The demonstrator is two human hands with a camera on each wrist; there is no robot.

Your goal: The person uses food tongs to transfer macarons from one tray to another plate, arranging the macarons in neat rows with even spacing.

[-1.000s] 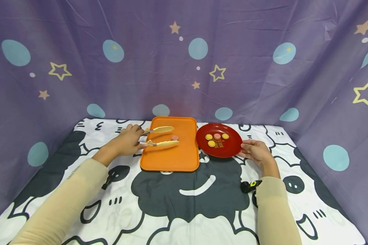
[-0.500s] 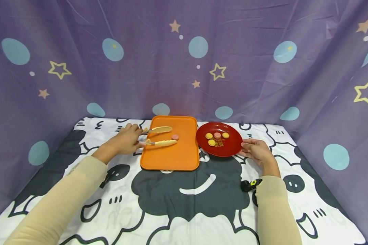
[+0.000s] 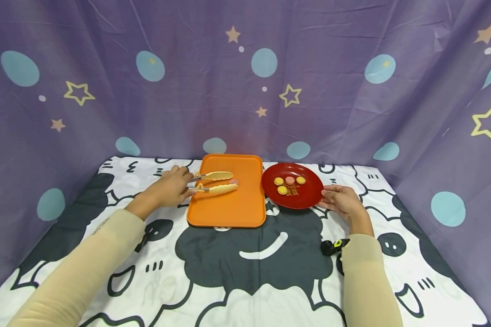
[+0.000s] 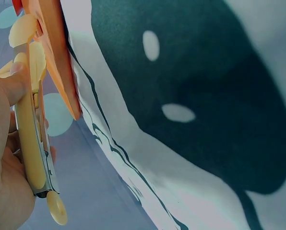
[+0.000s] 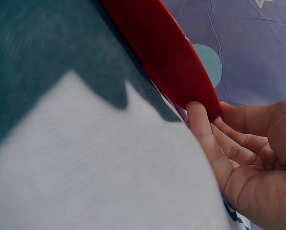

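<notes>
Left hand (image 3: 169, 188) clasps tongs (image 3: 212, 182) closing on a pink disc (image 3: 234, 181) on the orange tray (image 3: 229, 209); at 3 o'clock, right hand (image 3: 341, 202) fingers steady the red plate (image 3: 307, 200).

Both arms wear long, close-fitting sleeves of a pale beige, stretchy fabric that end at the wrists. The left sleeve (image 3: 82, 268) carries a small line of dark lettering along the forearm, too small to read. On the right sleeve (image 3: 364, 281), a small black device with a yellow-green patch (image 3: 333, 247) sits at the wrist. Both hands are bare.
</notes>
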